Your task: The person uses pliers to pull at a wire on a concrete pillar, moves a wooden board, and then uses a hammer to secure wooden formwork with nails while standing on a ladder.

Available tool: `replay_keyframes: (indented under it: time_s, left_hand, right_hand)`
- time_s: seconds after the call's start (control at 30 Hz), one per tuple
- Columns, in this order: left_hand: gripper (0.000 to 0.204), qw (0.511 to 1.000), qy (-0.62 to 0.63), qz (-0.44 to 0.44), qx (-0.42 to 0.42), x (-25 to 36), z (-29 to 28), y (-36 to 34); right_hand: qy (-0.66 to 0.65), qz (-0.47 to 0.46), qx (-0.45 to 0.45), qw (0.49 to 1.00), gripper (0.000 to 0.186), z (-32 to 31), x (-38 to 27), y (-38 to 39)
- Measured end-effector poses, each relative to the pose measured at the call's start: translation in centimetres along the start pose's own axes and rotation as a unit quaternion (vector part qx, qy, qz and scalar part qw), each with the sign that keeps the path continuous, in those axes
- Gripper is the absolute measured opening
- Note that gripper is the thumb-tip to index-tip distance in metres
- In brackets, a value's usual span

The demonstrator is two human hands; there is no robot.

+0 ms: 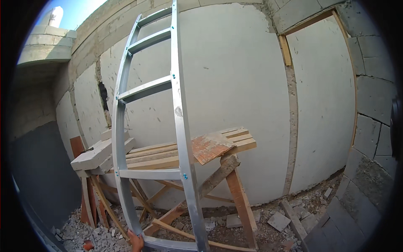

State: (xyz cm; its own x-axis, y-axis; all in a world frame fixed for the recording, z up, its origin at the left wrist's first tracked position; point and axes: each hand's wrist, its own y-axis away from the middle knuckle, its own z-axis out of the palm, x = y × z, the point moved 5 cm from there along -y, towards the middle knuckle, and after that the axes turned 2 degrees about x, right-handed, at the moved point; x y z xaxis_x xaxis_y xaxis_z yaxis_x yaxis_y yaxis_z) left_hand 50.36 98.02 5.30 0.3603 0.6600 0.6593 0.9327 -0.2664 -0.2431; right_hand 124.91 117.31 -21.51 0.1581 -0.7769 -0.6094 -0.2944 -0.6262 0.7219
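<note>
My left hand [135, 242] shows at the lower edge, its fingers closed around the left rail of a silver metal ladder [180, 113]. The ladder stands tall in front of me, leaning a little, with flat rungs and small blue-green fasteners at the joints. Its top runs out of the picture. My right hand is out of sight. Just behind the ladder is a rough wooden trestle [243, 206] topped with several planks [153, 158]. A worn reddish-brown board [212, 147] lies across their right part.
Pale blocks [94, 156] are piled on the trestle's left end. Behind stands a grey wall [235, 84] with a wood-framed panel [323, 96]. Rubble [96, 235] and broken block pieces [278, 221] litter the ground. A block wall [373, 96] closes off the right side.
</note>
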Motion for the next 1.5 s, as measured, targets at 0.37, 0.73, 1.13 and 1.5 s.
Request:
replay_keyframes:
  time_s: [0.37,0.73,1.13,1.5]
  left_hand:
    - [0.083,0.998,-0.055,-0.026,-0.015,-2.2,0.7,-1.5]
    - [0.09,0.99,-0.097,-0.093,-0.047,-2.1,0.1,-1.5]
    - [0.091,0.993,-0.087,-0.068,-0.041,-2.5,0.2,-1.6]
    - [0.082,0.996,0.077,0.038,-0.012,10.4,-10.1,-8.5]
  right_hand:
    - [0.072,-0.099,-0.101,0.987,0.022,4.9,-12.8,0.6]
    - [0.103,-0.128,-0.158,0.974,0.023,8.3,-13.0,3.5]
    - [0.115,-0.166,-0.184,0.962,0.025,11.5,-12.7,7.7]
    - [-0.14,-0.572,-0.184,0.787,0.036,20.0,-43.1,30.8]
